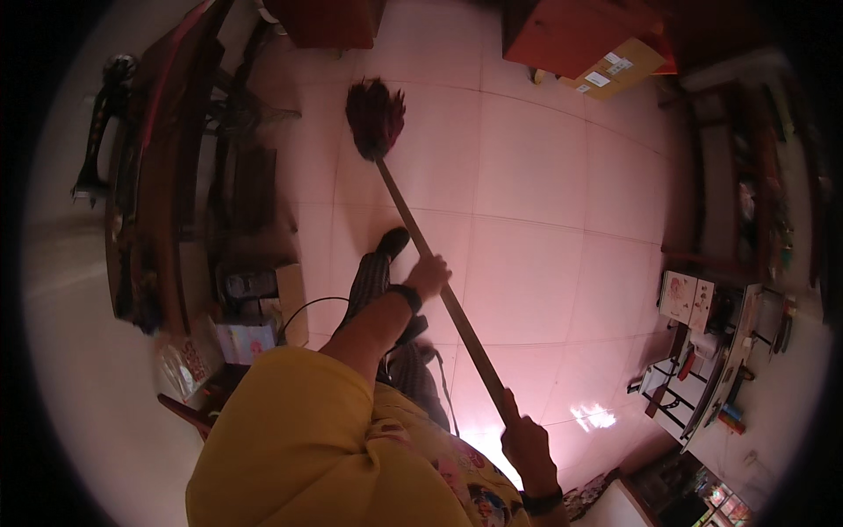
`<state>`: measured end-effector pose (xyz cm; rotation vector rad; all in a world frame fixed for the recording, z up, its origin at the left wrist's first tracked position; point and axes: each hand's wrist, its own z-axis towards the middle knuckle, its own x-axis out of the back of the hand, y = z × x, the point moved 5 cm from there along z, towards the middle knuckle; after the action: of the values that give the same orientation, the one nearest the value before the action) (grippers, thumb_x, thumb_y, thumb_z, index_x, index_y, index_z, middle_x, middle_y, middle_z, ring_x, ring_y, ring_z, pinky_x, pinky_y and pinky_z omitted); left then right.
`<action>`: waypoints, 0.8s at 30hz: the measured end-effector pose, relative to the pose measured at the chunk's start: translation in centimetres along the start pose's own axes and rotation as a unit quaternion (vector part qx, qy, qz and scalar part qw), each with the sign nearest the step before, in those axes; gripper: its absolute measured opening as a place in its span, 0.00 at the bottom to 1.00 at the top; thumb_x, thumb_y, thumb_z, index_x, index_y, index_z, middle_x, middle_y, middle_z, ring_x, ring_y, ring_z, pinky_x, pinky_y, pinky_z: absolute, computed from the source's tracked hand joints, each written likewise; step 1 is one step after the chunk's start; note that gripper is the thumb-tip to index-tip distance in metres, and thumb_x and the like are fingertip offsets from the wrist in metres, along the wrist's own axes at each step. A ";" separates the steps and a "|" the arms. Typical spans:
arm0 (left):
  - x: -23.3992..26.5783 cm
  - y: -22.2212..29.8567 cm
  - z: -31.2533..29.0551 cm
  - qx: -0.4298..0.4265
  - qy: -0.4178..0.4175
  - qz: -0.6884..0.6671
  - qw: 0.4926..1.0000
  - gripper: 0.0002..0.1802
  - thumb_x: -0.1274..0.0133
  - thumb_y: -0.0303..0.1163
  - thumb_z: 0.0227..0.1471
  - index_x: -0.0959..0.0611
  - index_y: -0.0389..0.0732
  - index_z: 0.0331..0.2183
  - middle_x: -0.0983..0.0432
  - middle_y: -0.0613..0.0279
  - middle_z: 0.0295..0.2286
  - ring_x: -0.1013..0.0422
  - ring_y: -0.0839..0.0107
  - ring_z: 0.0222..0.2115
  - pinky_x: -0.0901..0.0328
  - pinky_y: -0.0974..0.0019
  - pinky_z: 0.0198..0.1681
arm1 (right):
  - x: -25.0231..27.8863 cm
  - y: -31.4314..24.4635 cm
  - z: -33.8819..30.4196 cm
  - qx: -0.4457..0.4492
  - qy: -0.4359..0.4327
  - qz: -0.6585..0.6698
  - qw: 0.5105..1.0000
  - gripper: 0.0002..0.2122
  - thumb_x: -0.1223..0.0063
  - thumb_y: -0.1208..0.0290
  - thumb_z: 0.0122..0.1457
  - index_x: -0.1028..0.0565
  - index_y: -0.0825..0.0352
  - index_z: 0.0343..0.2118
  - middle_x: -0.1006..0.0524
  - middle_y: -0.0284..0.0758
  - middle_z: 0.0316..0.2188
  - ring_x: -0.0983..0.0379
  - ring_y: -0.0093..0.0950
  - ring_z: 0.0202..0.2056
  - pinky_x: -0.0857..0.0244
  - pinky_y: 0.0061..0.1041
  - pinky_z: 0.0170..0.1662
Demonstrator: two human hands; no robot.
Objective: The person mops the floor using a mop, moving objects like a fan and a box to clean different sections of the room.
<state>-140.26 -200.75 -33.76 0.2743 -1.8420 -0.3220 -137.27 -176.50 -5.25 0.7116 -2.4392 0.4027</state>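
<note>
A long-handled mop (410,215) slants across the floor, its dark reddish strands spread on the tiles at the far end. My left hand (428,277) is closed around the middle of the wooden handle, with a dark band on the wrist. Lower down, my right hand (529,446) grips the handle near its top end, and a dark band circles that wrist too. The mop head lies beyond my dark shoe (394,241), apart from it. My yellow sleeve (281,430) covers much of the lower left.
Pale tiled floor (527,263) stretches between the furniture. On the left stands a sewing machine (97,127) on a wooden table. A red cabinet (562,39) with a cardboard piece is at the far right. Shelves and a small cluttered table (702,386) line the right side.
</note>
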 end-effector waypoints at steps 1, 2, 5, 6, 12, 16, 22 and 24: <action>-0.6 3.3 -1.2 -0.019 0.021 -0.011 1.000 0.02 0.49 0.32 0.36 0.22 0.47 0.20 0.29 0.66 0.23 0.33 0.66 0.32 0.38 0.61 0.38 | -1.1 1.5 -2.6 -0.008 0.002 -0.019 1.000 0.32 0.56 0.77 0.47 0.52 0.60 0.58 0.31 0.43 0.15 0.32 0.40 0.16 0.37 0.38 0.21; -1.7 6.3 -2.0 -0.021 -0.002 -0.030 0.999 0.02 0.49 0.32 0.36 0.22 0.47 0.20 0.28 0.66 0.23 0.32 0.67 0.32 0.38 0.62 0.37 | -2.2 2.8 -5.2 -0.031 -0.013 -0.046 0.998 0.33 0.55 0.76 0.46 0.51 0.59 0.58 0.31 0.42 0.15 0.32 0.39 0.16 0.37 0.37 0.20; -6.0 16.0 -5.4 -0.079 -0.064 -0.021 0.995 0.05 0.53 0.34 0.42 0.22 0.52 0.23 0.28 0.71 0.23 0.31 0.70 0.32 0.44 0.53 0.41 | -6.2 6.5 -13.8 -0.032 -0.023 -0.101 0.994 0.33 0.51 0.78 0.46 0.49 0.60 0.57 0.31 0.36 0.15 0.32 0.29 0.13 0.38 0.28 0.15; -5.3 20.4 -6.0 -0.124 -0.110 -0.026 0.986 0.06 0.54 0.33 0.43 0.22 0.52 0.24 0.27 0.70 0.24 0.31 0.70 0.32 0.44 0.55 0.41 | -12.2 12.0 -18.5 -0.074 -0.024 -0.063 0.995 0.22 0.53 0.75 0.48 0.41 0.62 0.49 0.28 0.40 0.18 0.30 0.35 0.19 0.37 0.33 0.21; -6.6 38.0 -11.6 -0.280 -0.397 -0.100 0.868 0.10 0.47 0.27 0.37 0.21 0.41 0.29 0.25 0.58 0.29 0.28 0.60 0.32 0.34 0.59 0.34 | -10.5 11.1 -33.4 -0.265 -0.086 -0.071 0.958 0.11 0.55 0.71 0.49 0.34 0.64 0.38 0.26 0.43 0.19 0.28 0.41 0.24 0.35 0.40 0.27; -8.2 45.8 -14.5 -0.312 -0.427 -0.267 0.805 0.09 0.43 0.27 0.30 0.22 0.41 0.23 0.28 0.61 0.16 0.30 0.65 0.20 0.36 0.62 0.22 | -11.9 11.3 -42.0 -0.341 -0.054 -0.110 0.932 0.12 0.53 0.69 0.47 0.30 0.64 0.36 0.26 0.42 0.19 0.27 0.40 0.25 0.34 0.39 0.29; -0.6 58.0 -18.1 -0.470 -0.349 -0.286 0.758 0.17 0.36 0.33 0.27 0.22 0.41 0.26 0.25 0.57 0.21 0.28 0.61 0.26 0.34 0.60 0.29 | -8.8 12.0 -54.4 -0.377 0.047 -0.157 0.912 0.14 0.49 0.62 0.44 0.28 0.62 0.34 0.26 0.37 0.20 0.28 0.39 0.24 0.34 0.40 0.29; -1.4 60.6 -17.9 -0.475 -0.276 -0.300 0.780 0.13 0.38 0.33 0.28 0.22 0.42 0.24 0.25 0.58 0.19 0.28 0.60 0.25 0.34 0.61 0.27 | -6.6 11.9 -55.8 -0.369 0.159 -0.190 0.896 0.14 0.48 0.61 0.43 0.28 0.62 0.33 0.26 0.36 0.20 0.28 0.39 0.24 0.35 0.40 0.29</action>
<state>-124.20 -145.10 -8.57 0.0330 -1.8401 -1.8790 -115.36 -140.62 33.85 0.6784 -1.8563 -0.5082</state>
